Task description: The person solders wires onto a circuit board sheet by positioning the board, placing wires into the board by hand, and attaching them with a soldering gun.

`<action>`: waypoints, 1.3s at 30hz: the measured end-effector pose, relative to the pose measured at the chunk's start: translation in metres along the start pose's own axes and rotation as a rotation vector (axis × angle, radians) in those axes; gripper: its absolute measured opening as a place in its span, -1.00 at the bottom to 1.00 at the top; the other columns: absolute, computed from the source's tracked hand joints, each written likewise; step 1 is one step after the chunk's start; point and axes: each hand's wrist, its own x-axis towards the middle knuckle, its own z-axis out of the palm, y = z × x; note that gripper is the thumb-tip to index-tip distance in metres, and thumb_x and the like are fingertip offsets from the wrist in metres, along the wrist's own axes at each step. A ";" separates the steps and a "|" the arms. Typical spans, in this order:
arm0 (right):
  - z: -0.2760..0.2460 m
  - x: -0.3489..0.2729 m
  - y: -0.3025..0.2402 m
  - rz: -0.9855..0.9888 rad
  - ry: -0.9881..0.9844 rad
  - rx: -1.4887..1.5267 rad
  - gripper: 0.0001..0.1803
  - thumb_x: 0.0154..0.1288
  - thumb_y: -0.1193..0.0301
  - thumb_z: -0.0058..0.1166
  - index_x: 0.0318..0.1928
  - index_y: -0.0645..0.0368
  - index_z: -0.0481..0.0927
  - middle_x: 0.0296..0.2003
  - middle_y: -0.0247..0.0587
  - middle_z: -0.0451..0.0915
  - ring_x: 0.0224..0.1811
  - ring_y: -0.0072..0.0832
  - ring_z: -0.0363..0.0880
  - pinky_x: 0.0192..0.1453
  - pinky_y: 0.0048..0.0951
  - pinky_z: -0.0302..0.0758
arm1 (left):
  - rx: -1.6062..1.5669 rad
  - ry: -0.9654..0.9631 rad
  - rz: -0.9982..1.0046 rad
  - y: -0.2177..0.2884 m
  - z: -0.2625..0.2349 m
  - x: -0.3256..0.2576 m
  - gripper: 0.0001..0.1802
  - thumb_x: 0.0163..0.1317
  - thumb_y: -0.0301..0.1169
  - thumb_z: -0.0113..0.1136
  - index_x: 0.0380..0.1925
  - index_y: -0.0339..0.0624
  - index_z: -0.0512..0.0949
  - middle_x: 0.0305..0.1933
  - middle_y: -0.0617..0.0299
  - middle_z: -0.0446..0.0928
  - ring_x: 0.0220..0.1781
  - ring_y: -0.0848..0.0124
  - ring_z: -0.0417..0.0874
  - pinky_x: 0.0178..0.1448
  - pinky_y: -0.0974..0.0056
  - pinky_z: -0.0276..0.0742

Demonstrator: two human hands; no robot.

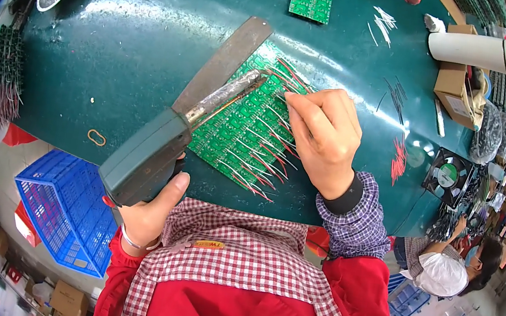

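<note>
My left hand (156, 212) is wrapped round the dark green body of a soldering gun (146, 152). The gun's metal barrel slants up over a green circuit board panel (213, 139), its tip near the panel's upper part. Thin red and white wires (259, 162) stick out along the panel's right side. Over that side, my right hand (327, 136) is closed in a pinch on a thin wire, with the fingertips close to the gun's tip. A flat grey metal bar (225, 59) lies by the panel's upper left edge, partly behind the barrel.
Loose white (384, 24), black (397, 98) and red wires (398, 161) lie on the green table to the right. A small fan (449, 177) and cardboard box (455, 97) stand beyond. A blue crate (62, 208) is below left; another person (445, 272) sits at right.
</note>
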 end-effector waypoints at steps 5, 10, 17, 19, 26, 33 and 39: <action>0.005 -0.009 -0.003 -0.007 0.016 0.005 -0.73 -0.07 0.62 0.31 -0.28 0.16 0.65 -0.47 -0.34 0.47 -0.46 -0.40 0.49 -0.41 -0.38 0.39 | 0.172 -0.063 0.090 -0.010 -0.008 -0.005 -0.55 0.03 -0.68 0.32 0.00 -0.37 0.57 -0.06 0.05 0.63 -0.39 0.47 0.59 -0.41 0.41 0.47; 0.008 -0.013 -0.002 0.020 0.005 0.020 -0.73 -0.06 0.62 0.30 -0.27 0.15 0.66 -0.49 -0.33 0.46 -0.49 -0.41 0.49 -0.45 -0.39 0.41 | 0.201 -0.088 0.182 -0.006 -0.004 -0.006 -0.57 0.04 -0.67 0.34 -0.01 -0.36 0.59 -0.08 0.09 0.64 -0.20 0.35 0.66 -0.11 0.30 0.58; 0.008 -0.014 -0.001 -0.004 -0.005 -0.010 -0.74 -0.06 0.61 0.29 -0.27 0.16 0.65 -0.49 -0.33 0.45 -0.49 -0.42 0.49 -0.46 -0.39 0.42 | 0.313 -0.068 0.163 -0.001 0.001 -0.007 -0.79 0.07 -0.54 0.41 -0.25 -0.33 0.68 -0.32 0.13 0.70 -0.38 0.35 0.72 -0.22 0.29 0.60; 0.008 -0.014 -0.001 -0.005 -0.006 -0.008 -0.74 -0.07 0.61 0.28 -0.27 0.16 0.65 -0.49 -0.33 0.45 -0.49 -0.42 0.49 -0.46 -0.39 0.42 | 0.316 -0.073 0.174 -0.004 0.001 -0.006 -0.79 0.06 -0.54 0.41 -0.26 -0.32 0.69 -0.33 0.13 0.70 -0.40 0.35 0.72 -0.22 0.29 0.60; 0.009 -0.014 -0.002 -0.009 -0.009 -0.014 -0.75 -0.07 0.61 0.26 -0.28 0.18 0.64 -0.49 -0.33 0.44 -0.47 -0.42 0.49 -0.44 -0.39 0.44 | 0.386 -0.093 0.257 -0.008 0.000 -0.006 -0.78 0.01 -0.53 0.43 -0.29 -0.30 0.69 -0.31 0.09 0.70 -0.37 0.28 0.73 -0.14 0.27 0.59; 0.008 -0.016 0.000 -0.024 -0.014 -0.021 -0.75 -0.06 0.58 0.22 -0.27 0.18 0.63 -0.47 -0.32 0.46 -0.45 -0.41 0.51 -0.41 -0.39 0.46 | 0.335 -0.099 0.199 -0.001 0.002 -0.005 -0.78 0.04 -0.54 0.42 -0.27 -0.33 0.68 -0.31 0.11 0.70 -0.37 0.31 0.73 -0.18 0.29 0.60; 0.010 -0.015 -0.002 -0.024 -0.032 -0.028 -0.76 -0.03 0.58 0.19 -0.25 0.19 0.62 -0.42 -0.30 0.50 -0.41 -0.39 0.53 -0.35 -0.38 0.48 | 0.356 -0.053 0.187 -0.002 0.001 -0.007 -0.79 0.06 -0.51 0.42 -0.27 -0.33 0.68 -0.34 0.11 0.70 -0.40 0.35 0.71 -0.32 0.32 0.58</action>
